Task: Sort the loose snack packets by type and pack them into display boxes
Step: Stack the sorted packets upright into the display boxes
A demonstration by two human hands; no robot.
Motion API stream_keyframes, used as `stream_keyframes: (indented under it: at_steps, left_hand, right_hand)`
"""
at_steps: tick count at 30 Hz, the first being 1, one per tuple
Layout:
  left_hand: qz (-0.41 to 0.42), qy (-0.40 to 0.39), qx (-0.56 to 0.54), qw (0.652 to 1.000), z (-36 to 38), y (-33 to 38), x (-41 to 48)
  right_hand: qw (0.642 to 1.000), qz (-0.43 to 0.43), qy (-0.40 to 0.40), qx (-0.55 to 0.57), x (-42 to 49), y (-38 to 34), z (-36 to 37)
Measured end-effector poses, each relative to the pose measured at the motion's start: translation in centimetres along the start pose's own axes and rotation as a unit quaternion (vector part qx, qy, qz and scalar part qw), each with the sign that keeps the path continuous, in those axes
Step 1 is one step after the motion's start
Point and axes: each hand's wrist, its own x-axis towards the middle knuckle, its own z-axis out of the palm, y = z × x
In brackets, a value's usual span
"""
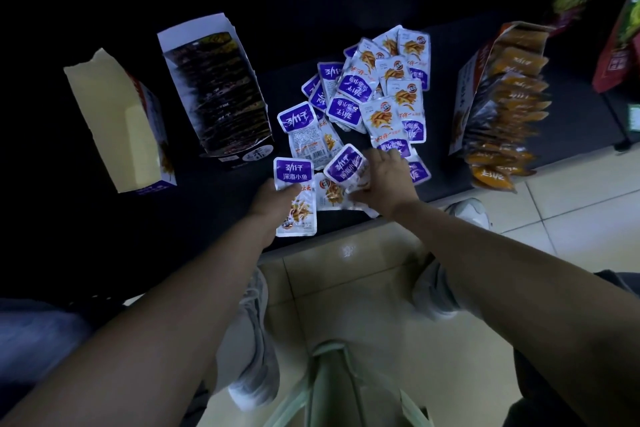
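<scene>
Gathering step, it seems: the left hand [273,199] grips one purple packet [293,172] at the near edge of the table [441,163]. The right hand [384,177] pinches a second packet [344,163] beside it, with the loose pile [367,94] just beyond. Next, probably, comes squaring them up for the empty box [117,121] at far left.

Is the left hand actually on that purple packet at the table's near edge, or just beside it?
Touching. The head view shows the left hand gripping the purple packet, thumb lying across its face.

Pale glossy floor tiles [346,288] (dimly lit) under what seems a black counter [440,135].
</scene>
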Motion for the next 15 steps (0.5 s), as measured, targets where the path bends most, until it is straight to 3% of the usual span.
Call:
stream_keyframes:
  at_steps: [5,11,15]
  left_hand:
    - [0.012,0.006,-0.010,1.000,0.0,0.0,0.3]
    - [0.030,0.008,-0.028,0.999,0.1,0.0,0.3]
    - [0.020,-0.014,-0.039,0.999,0.6,0.5,0.0]
  right_hand:
    - [0.939,0.159,-0.057,0.300,1.1,0.2,-1.3]
    - [0.878,0.185,0.005,0.442,0.4,1.4,-2.4]
    - [0.802,0.198,-0.053,0.562,0.4,0.3,-3.1]
